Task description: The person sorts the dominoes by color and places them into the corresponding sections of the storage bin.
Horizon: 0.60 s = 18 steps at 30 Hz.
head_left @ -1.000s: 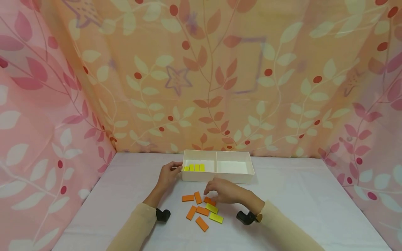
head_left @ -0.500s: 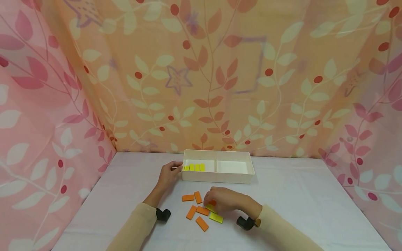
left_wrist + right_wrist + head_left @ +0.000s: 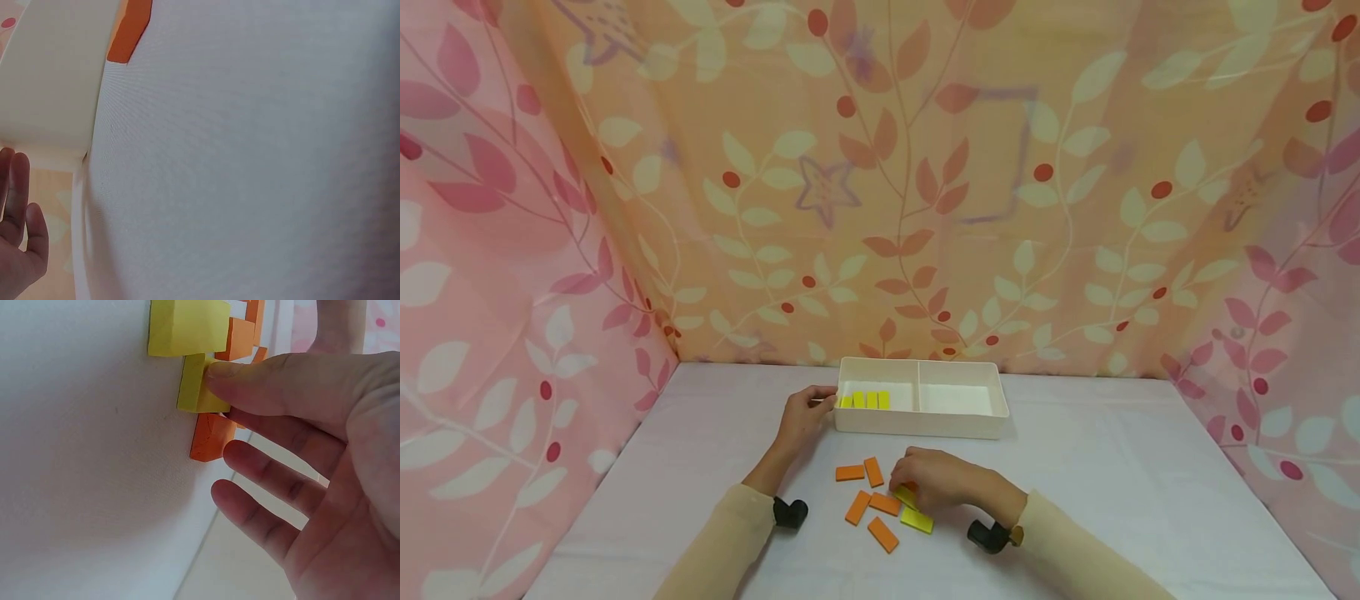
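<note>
My right hand (image 3: 942,478) reaches down over the loose blocks in front of the box. In the right wrist view its thumb and forefinger pinch a flat yellow block (image 3: 192,382), the other fingers spread apart. Next to that one lies a second yellow block (image 3: 917,522), with an orange block (image 3: 211,439) on the opposite side. At the left end of a white two-part box (image 3: 917,423), my left hand (image 3: 800,419) rests its fingertips against the end wall. The left wrist view shows the left fingers (image 3: 19,187) fairly straight there.
Several yellow blocks (image 3: 871,401) stand in a row in the box's left compartment, right of the left wall. A divider (image 3: 917,386) parts it from the right compartment. Several orange blocks (image 3: 882,535) lie scattered left of my right hand. A patterned cloth (image 3: 895,250) hangs behind the table.
My right hand has come down and toward me onto the yellow block, covering the orange one beside it. The left hand keeps its place at the box.
</note>
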Available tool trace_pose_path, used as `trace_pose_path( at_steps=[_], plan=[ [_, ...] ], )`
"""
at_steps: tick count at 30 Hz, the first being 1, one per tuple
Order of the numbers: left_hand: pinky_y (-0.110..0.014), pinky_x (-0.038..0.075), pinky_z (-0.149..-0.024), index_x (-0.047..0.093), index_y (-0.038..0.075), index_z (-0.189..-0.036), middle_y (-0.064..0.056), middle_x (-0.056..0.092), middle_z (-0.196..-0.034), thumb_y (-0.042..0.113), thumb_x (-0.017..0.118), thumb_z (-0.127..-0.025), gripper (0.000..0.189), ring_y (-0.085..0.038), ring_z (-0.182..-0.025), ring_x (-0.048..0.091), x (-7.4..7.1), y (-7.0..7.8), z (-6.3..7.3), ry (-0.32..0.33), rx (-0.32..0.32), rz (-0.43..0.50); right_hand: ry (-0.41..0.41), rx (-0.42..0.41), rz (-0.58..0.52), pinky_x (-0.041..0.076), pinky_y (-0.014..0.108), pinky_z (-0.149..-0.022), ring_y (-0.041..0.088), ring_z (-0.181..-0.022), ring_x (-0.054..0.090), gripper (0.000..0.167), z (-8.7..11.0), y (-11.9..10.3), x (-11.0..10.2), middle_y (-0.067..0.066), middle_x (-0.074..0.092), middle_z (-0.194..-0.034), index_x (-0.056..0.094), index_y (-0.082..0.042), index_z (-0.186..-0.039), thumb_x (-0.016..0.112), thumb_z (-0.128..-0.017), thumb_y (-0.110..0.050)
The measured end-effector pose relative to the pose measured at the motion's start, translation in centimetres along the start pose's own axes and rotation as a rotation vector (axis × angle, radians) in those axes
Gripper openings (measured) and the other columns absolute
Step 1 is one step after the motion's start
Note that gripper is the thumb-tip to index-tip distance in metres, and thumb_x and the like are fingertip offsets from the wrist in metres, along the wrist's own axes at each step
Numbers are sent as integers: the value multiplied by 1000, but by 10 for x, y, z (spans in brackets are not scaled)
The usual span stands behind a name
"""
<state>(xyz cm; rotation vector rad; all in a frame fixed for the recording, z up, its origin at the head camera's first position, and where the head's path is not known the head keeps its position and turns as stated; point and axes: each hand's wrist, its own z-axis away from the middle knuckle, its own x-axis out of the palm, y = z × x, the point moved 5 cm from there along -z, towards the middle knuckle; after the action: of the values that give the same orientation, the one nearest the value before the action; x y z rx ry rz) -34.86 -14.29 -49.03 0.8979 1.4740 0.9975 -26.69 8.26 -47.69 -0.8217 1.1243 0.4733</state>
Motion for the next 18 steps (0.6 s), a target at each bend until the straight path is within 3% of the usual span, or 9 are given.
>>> trace_pose_path(
  at_steps=[10,18],
  plan=[
    [-23,49,-72,69,3,-114,-14,70,-111,17,64,-94,25,-20,-88,61,1,1,1,-1,6,-1,-14,-28,52,48,25,-95,6,-104,53,39,4,-1,1,-10,68,-118,72,-25,-113,72,-80,-4],
    [-23,50,-71,69,5,-114,-13,69,-112,19,63,-94,25,-23,-92,59,1,-1,1,-4,-24,-6,-1,-35,92,48,24,-93,7,-102,53,37,8,-1,-1,-7,67,-118,72,-23,-113,74,-80,-6]
  ],
)
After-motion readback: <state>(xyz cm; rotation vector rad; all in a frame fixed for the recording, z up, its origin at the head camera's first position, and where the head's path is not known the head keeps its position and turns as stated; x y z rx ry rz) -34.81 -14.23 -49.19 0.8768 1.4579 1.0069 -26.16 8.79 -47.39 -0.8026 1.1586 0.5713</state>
